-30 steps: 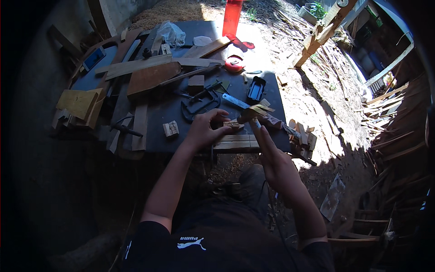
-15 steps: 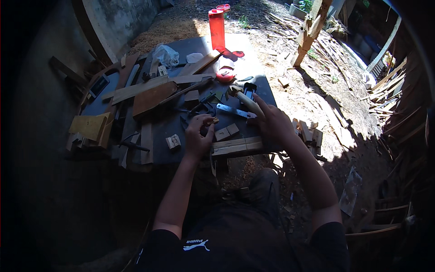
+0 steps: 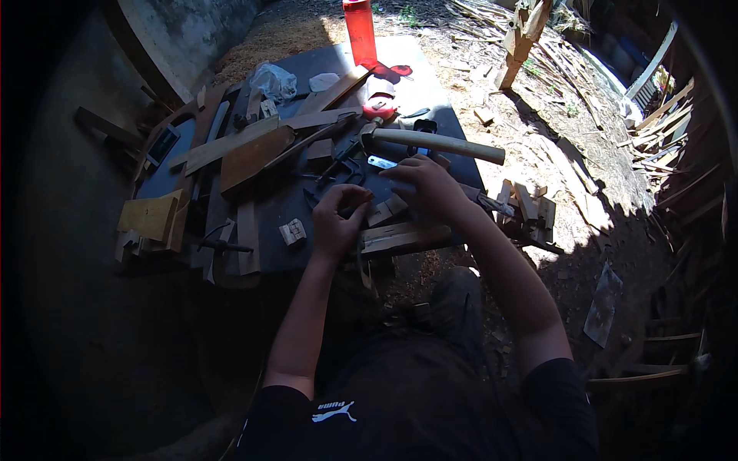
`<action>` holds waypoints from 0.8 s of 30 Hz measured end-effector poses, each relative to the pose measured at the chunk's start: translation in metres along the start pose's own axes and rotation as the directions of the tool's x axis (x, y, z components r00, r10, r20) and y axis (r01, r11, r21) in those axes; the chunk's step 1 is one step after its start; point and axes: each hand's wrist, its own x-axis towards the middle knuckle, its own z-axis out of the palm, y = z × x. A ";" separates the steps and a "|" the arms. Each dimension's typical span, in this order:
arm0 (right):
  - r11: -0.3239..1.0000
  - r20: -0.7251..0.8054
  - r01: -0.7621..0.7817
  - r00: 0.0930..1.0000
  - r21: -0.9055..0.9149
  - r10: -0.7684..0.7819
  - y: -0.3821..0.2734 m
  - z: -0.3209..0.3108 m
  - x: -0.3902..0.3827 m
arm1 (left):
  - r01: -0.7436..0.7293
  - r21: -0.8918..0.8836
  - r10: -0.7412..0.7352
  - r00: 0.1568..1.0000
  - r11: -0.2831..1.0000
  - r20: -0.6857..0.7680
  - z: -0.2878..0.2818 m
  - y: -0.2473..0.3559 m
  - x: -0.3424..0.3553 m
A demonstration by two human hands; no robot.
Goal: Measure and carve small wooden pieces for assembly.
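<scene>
My left hand (image 3: 338, 219) is closed on a small piece of wood (image 3: 368, 198), pinched between thumb and fingers above the near part of the table. To its right, my right hand (image 3: 427, 184) is free of the hammer, its fingers stretched toward my left hand. It covers part of a metal ruler (image 3: 381, 162); whether it touches the ruler I cannot tell. The hammer (image 3: 438, 143) lies just beyond, its pale wooden handle pointing right. Small wood blocks (image 3: 387, 209) and a short plank (image 3: 403, 237) lie below my hands. A dark clamp (image 3: 342, 170) rests beyond my left hand.
The dark table (image 3: 273, 257) carries a marked wood block (image 3: 292, 232), several boards (image 3: 254, 157), a plastic bag (image 3: 274, 81), a red tape measure (image 3: 379, 107) and a red bottle (image 3: 360, 34). Offcuts (image 3: 530, 211) are piled right of it. A wooden post (image 3: 523, 46) stands beyond.
My right hand has let go of the hammer and moved left toward my left hand. The hammer's handle has swung round to point right. My left hand still pinches the small piece of wood.
</scene>
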 end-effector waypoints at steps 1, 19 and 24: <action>0.997 0.008 0.037 0.999 -0.074 -0.036 -0.005 0.005 -0.007 | 0.006 -0.035 -0.006 1.000 0.999 0.017 -0.001 0.000 0.000; 0.998 -0.277 -0.046 0.960 -0.050 0.030 -0.004 0.030 -0.030 | 0.050 0.028 -0.053 0.992 0.998 0.118 -0.006 -0.003 -0.002; 0.990 -0.471 -0.053 0.882 -0.129 -0.014 -0.002 0.029 -0.035 | 0.094 0.002 -0.093 0.983 0.996 0.157 -0.004 -0.001 -0.001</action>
